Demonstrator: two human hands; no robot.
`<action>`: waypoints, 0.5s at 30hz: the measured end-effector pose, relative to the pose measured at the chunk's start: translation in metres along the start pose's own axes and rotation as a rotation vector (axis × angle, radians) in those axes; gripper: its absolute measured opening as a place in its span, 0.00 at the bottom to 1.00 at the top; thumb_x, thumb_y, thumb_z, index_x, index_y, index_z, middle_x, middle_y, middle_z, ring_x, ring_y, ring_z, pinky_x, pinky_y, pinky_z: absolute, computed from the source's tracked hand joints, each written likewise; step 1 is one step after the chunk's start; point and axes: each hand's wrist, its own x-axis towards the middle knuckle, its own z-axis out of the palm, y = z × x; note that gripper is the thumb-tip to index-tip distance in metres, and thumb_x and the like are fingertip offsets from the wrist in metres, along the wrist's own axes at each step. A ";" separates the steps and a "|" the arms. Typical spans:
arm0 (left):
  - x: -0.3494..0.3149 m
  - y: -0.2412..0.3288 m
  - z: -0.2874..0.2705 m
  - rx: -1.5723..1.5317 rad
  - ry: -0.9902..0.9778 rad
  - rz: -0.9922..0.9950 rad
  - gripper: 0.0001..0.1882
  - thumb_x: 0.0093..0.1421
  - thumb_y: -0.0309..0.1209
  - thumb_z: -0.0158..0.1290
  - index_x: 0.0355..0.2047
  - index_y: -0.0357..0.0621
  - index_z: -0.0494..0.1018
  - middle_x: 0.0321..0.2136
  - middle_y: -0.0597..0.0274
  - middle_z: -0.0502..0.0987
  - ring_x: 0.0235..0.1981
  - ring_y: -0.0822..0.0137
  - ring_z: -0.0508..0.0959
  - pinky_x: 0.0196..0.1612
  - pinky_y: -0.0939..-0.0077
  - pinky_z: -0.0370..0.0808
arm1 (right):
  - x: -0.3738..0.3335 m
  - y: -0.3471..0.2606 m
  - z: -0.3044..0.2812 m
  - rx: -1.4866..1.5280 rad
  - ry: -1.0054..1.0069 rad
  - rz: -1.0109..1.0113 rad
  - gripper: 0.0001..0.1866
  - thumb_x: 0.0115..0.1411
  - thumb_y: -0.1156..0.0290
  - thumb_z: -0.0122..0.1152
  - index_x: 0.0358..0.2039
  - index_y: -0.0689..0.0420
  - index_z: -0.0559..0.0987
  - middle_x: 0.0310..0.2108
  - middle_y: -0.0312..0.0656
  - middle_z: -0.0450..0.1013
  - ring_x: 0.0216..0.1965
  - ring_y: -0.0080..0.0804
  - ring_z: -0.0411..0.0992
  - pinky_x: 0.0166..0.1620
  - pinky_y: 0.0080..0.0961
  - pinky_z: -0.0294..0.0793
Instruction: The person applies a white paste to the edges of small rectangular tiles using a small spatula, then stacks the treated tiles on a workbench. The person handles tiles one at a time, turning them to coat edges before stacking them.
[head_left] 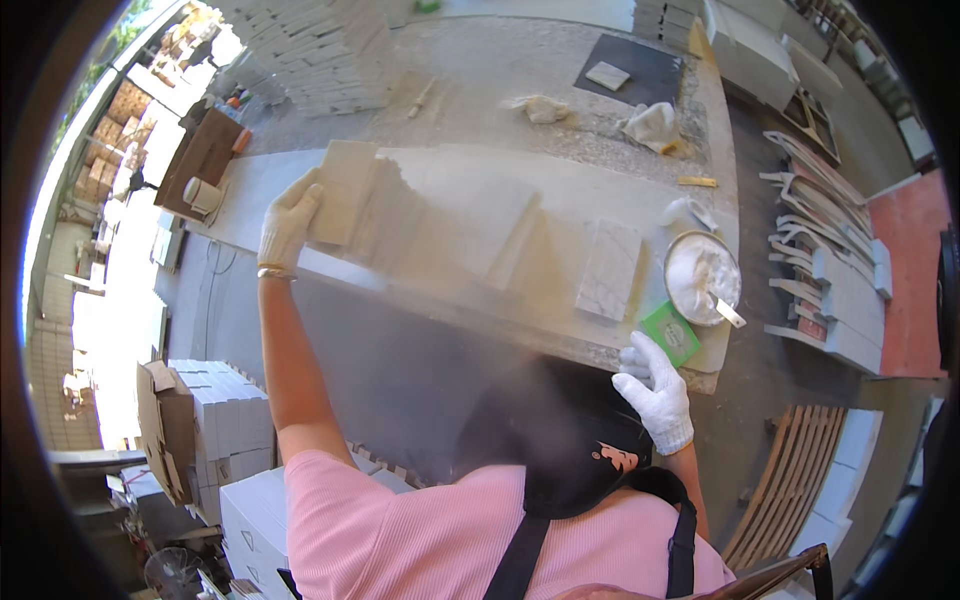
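Note:
My left hand, in a knitted work glove, grips the left edge of a pale rectangular tile tilted up at the table's left part. Right of that tile, more stone-like pieces stand or lie in a hazy blur; their edges are hard to make out. A white marbled tile lies flat further right. At the table's front right edge my right hand, in a white glove, is open with its fingers loosely bent. Its fingertips are closest to a green square box, which sits below a bowl of white paste with a handled tool in it.
The worktable carries crumpled cloths, a black mat with a small tile and a yellow strip. Stacked tiles rise at the back left. White boxes stand lower left, a wooden pallet lower right.

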 end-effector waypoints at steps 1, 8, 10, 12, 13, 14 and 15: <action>0.003 0.000 -0.003 0.235 0.021 0.125 0.24 0.68 0.38 0.58 0.60 0.39 0.76 0.52 0.55 0.82 0.49 0.67 0.82 0.54 0.72 0.76 | -0.001 0.000 -0.001 -0.036 0.025 -0.002 0.35 0.59 0.68 0.72 0.66 0.59 0.71 0.55 0.50 0.78 0.53 0.34 0.79 0.56 0.32 0.77; -0.082 0.044 0.067 0.081 0.023 0.284 0.14 0.66 0.29 0.58 0.50 0.39 0.82 0.43 0.58 0.84 0.45 0.70 0.81 0.51 0.75 0.76 | 0.017 0.010 0.007 -0.096 0.090 0.006 0.35 0.62 0.62 0.69 0.67 0.60 0.70 0.51 0.49 0.80 0.52 0.36 0.78 0.57 0.32 0.75; -0.129 0.048 0.108 -0.123 -0.401 0.252 0.16 0.68 0.31 0.56 0.52 0.36 0.80 0.40 0.60 0.82 0.37 0.75 0.80 0.42 0.81 0.76 | 0.025 0.014 0.014 -0.108 0.091 -0.016 0.36 0.62 0.67 0.69 0.68 0.62 0.67 0.48 0.44 0.80 0.47 0.29 0.78 0.51 0.29 0.78; -0.160 0.045 0.166 -0.126 -0.600 0.214 0.18 0.65 0.29 0.56 0.53 0.34 0.79 0.45 0.56 0.83 0.44 0.68 0.81 0.49 0.75 0.77 | 0.032 0.018 0.021 -0.029 0.054 0.078 0.39 0.63 0.69 0.68 0.71 0.64 0.62 0.47 0.42 0.79 0.42 0.23 0.76 0.41 0.23 0.80; -0.169 0.042 0.194 -0.125 -0.617 0.303 0.19 0.65 0.28 0.56 0.54 0.34 0.78 0.46 0.54 0.83 0.47 0.65 0.81 0.52 0.73 0.76 | 0.035 0.019 0.023 -0.003 0.046 0.103 0.40 0.63 0.67 0.67 0.72 0.64 0.61 0.47 0.43 0.79 0.43 0.26 0.77 0.45 0.25 0.78; -0.172 0.038 0.219 -0.108 -0.635 0.247 0.21 0.65 0.31 0.57 0.57 0.38 0.77 0.50 0.51 0.81 0.51 0.60 0.80 0.55 0.70 0.76 | 0.038 0.020 0.025 0.022 0.037 0.125 0.41 0.64 0.64 0.67 0.72 0.64 0.61 0.47 0.45 0.80 0.45 0.28 0.77 0.49 0.27 0.77; -0.174 0.034 0.239 -0.068 -0.639 0.224 0.23 0.65 0.34 0.57 0.60 0.43 0.76 0.55 0.49 0.80 0.55 0.56 0.80 0.58 0.66 0.75 | 0.040 0.020 0.026 0.046 0.029 0.144 0.41 0.64 0.61 0.66 0.73 0.63 0.60 0.47 0.46 0.80 0.47 0.31 0.77 0.52 0.29 0.76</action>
